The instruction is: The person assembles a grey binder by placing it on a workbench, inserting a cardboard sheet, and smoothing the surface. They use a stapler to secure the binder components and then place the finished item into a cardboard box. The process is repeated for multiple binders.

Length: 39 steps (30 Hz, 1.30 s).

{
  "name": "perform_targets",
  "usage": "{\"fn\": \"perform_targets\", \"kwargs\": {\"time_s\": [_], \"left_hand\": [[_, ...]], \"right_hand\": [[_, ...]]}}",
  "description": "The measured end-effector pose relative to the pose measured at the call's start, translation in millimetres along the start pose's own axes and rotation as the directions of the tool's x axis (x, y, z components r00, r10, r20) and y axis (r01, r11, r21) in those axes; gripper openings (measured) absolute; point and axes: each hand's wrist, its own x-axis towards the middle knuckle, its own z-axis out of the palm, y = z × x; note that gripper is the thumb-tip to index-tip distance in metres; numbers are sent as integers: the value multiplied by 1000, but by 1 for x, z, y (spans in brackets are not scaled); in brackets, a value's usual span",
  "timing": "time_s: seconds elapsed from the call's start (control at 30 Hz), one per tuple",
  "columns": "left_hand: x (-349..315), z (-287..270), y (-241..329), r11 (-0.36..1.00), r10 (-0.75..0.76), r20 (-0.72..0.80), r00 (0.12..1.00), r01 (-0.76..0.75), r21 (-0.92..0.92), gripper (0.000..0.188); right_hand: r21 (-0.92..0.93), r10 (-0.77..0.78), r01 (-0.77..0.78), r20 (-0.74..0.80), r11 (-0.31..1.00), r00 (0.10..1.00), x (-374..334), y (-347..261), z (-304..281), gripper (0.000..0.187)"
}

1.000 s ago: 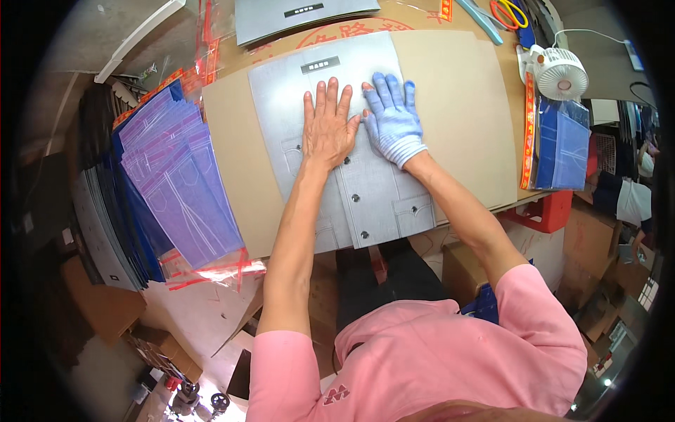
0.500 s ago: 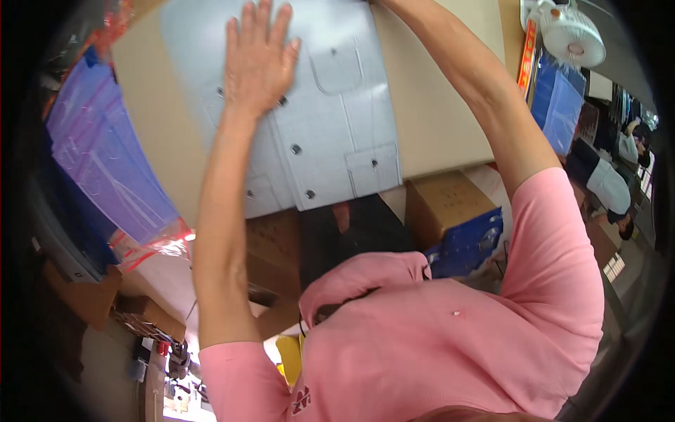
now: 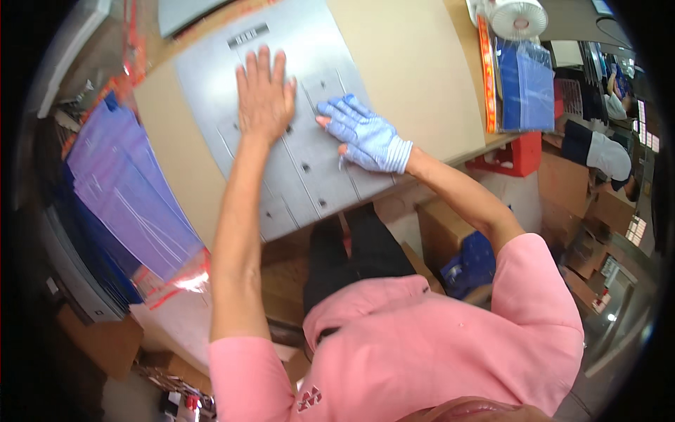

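Note:
A grey sheet (image 3: 285, 77), printed like a buttoned garment with pockets, lies over tan board on the table. My bare left hand (image 3: 266, 105) rests on its upper middle, palm down, fingers stretched out and slightly spread. To the right, my right hand (image 3: 369, 137) wears a blue-and-white knitted glove with some fingertips bare. It lies over the sheet's right part with fingers extended, nothing visibly held. Below the hands, dark round button shapes (image 3: 306, 167) show on the sheet. A small dark label (image 3: 248, 35) lies near its far edge.
Purple-blue plastic sheets (image 3: 119, 183) lie left of the tan board (image 3: 415, 63). A white fan (image 3: 519, 20) and blue packets (image 3: 534, 88) stand at the far right. Below the table edge are a red crate (image 3: 519, 153) and a cardboard box (image 3: 439, 218). Another person (image 3: 608, 158) is farther right.
My right hand has come back from beyond the upper edge onto the sheet's right part. My left hand stays flat on the sheet. The view has shifted, showing the sheet's far edge.

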Motion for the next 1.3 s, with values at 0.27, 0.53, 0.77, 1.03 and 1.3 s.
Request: {"fn": "perform_targets", "kwargs": {"time_s": [0.27,0.53,0.77,1.03,1.3], "left_hand": [[-5,-14,4,993,-55,110,992,66,-100,53],[-3,-19,6,987,-80,133,988,97,-126,54],[1,-19,3,990,-89,128,988,102,-102,54],[-1,-21,6,991,-83,172,982,100,-88,55],[-1,-18,6,987,-91,168,981,111,-115,55]], "right_hand": [[-217,71,-88,-87,972,994,145,106,-22,51],[-174,107,-101,25,979,994,194,137,-44,50],[-296,-78,74,-2,952,997,161,116,-26,52],[-130,0,-11,-81,991,997,177,150,-50,71],[-18,253,-253,-38,967,967,159,172,-79,75]]}}
